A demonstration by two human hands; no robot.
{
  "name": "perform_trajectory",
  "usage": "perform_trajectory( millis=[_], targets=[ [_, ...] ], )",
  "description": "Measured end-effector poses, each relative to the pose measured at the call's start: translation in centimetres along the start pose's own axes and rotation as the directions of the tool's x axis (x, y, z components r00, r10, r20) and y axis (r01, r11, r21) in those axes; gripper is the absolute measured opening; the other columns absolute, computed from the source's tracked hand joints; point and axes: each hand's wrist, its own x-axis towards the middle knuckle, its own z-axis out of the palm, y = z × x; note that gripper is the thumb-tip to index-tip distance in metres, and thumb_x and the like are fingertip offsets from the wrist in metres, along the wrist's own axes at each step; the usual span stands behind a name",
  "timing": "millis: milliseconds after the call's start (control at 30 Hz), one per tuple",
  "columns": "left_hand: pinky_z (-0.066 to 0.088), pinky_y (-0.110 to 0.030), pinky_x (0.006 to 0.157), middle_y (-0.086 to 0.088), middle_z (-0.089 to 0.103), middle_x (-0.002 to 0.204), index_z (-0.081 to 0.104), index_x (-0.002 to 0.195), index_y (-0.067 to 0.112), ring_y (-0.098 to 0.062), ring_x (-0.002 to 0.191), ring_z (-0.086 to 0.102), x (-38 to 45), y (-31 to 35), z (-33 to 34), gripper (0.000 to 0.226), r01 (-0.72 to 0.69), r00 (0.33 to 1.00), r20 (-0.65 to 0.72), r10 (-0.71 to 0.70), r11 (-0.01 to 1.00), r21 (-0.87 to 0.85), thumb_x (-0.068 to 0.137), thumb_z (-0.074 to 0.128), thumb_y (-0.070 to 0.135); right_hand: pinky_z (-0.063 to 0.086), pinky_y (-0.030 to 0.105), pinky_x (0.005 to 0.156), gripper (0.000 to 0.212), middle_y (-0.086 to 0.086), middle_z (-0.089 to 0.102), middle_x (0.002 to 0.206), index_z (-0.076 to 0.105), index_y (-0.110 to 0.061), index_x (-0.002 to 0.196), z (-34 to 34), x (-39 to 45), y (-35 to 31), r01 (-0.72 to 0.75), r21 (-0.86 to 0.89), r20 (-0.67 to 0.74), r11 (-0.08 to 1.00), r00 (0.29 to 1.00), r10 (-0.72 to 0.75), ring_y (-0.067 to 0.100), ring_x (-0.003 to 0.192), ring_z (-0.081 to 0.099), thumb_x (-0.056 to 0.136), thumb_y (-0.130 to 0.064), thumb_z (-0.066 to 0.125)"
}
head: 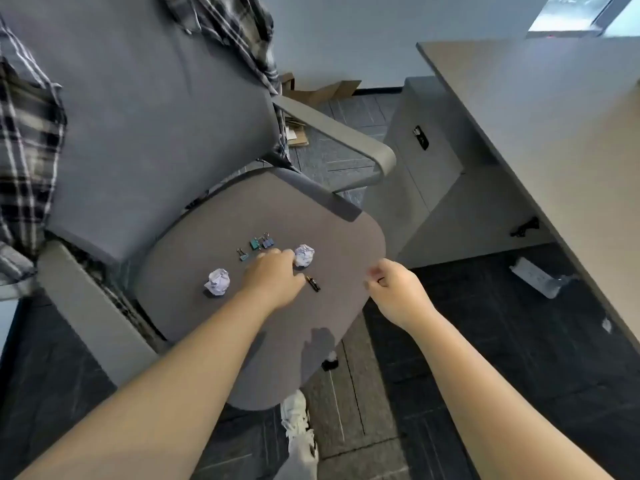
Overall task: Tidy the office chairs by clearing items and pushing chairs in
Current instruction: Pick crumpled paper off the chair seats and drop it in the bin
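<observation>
While I lean over the grey office chair [194, 140], my left hand [273, 278] reaches palm-down across the seat cushion [284, 341], fingers loosely spread and holding nothing that I can see. Just past my fingertips sits one crumpled paper ball [304, 255], close enough that it looks to be touching or nearly touching them. A second crumpled paper ball [217, 282] lies off to the left of that hand, near but apart from it. Beyond my knuckles, toward the backrest, there's a little cluster of binder clips [258, 244], teal and blue ones together and a smaller one a bit to the left. Tucked right beside my left thumb is a small dark object [312, 283], cylinder-like, too small to name for certain.

My right hand [394, 289] hovers at the seat's right edge, fingers curled in with thumb and forefinger pinched; whether anything is between them I cannot tell. A plaid shirt [27, 140] drapes over the backrest and left armrest. A pale desk [554, 140] stands to the right, and my white shoe [294, 414] shows below the seat.
</observation>
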Motion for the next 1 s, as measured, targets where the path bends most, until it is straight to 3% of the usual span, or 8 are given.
perform_trajectory(
  millis=[200,333,467,567,700,833,1000],
  targets=[
    [0.041,-0.041,0.104,-0.015,0.044,0.138,0.042,0.133,0.009,-0.033,0.126,0.042,11.7,-0.4,4.9,0.049,0.004,0.998,0.067,-0.001,0.999,-0.045,0.087,0.057,0.018,0.042,0.031,0.088,0.034,0.012,0.054,0.128,0.049,-0.006,0.128,3.1,10.9,2.4,-0.041,-0.031,0.055,0.999,0.998,0.043,0.027,0.113,0.052,0.095,-0.015,0.046],
    [0.04,-0.041,0.101,-0.011,0.038,0.141,0.036,0.138,0.015,-0.031,0.128,0.038,16.1,-0.9,7.9,0.059,0.005,0.993,0.117,-0.007,1.0,0.017,0.086,0.062,0.026,0.04,0.033,0.098,0.037,0.01,0.051,0.135,0.047,-0.007,0.132,5.0,15.3,4.1,-0.059,-0.05,0.115,0.997,0.991,0.065,0.026,0.12,0.05,0.096,-0.016,0.044],
    [0.045,-0.041,0.09,-0.012,0.045,0.132,0.044,0.125,0.011,-0.032,0.122,0.043,17.4,-0.9,9.4,0.041,0.03,0.992,0.116,-0.047,0.989,0.147,0.087,0.058,0.014,0.039,0.03,0.097,0.037,0.011,0.052,0.134,0.047,-0.006,0.131,6.0,17.7,4.8,-0.025,-0.084,0.161,0.996,0.986,0.038,0.025,0.121,0.049,0.097,-0.018,0.044],
    [0.045,-0.042,0.088,-0.017,0.048,0.125,0.046,0.118,0.005,-0.036,0.116,0.046,17.0,-1.0,9.1,0.033,0.07,0.995,0.066,-0.08,0.988,0.139,0.086,0.05,-0.001,0.039,0.03,0.094,0.034,0.015,0.052,0.131,0.049,-0.004,0.128,6.3,18.5,4.5,0.041,-0.139,0.21,0.99,0.978,-0.011,0.028,0.118,0.049,0.097,-0.017,0.044],
    [0.045,-0.043,0.089,-0.017,0.044,0.13,0.045,0.121,0.005,-0.035,0.118,0.045,14.4,-2.1,7.0,0.035,0.202,0.979,0.018,-0.203,0.979,0.034,0.087,0.049,0.0,0.045,0.038,0.094,0.03,0.018,0.053,0.127,0.054,-0.002,0.12,6.4,18.1,2.6,0.179,-0.226,0.301,0.958,0.948,-0.106,0.033,0.114,0.051,0.094,-0.016,0.047],
    [0.045,-0.041,0.086,-0.015,0.044,0.13,0.046,0.123,0.007,-0.034,0.118,0.045,10.2,-4.4,4.8,0.038,0.394,0.918,-0.034,-0.395,0.919,-0.014,0.086,0.046,-0.002,0.048,0.041,0.092,0.031,0.015,0.05,0.128,0.052,-0.005,0.121,6.9,17.1,-0.6,0.337,-0.317,0.415,0.886,0.89,-0.19,0.034,0.113,0.051,0.094,-0.018,0.047],
    [0.045,-0.037,0.082,-0.013,0.047,0.125,0.048,0.119,0.007,-0.033,0.115,0.047,5.6,-8.2,3.1,0.037,0.536,0.834,-0.098,-0.543,0.84,-0.083,0.084,0.047,-0.004,0.043,0.037,0.094,0.037,0.013,0.047,0.132,0.047,-0.008,0.128,9.9,15.7,-4.8,0.53,-0.361,0.534,0.767,0.792,-0.296,0.031,0.123,0.042,0.092,-0.016,0.046]
  ],
)
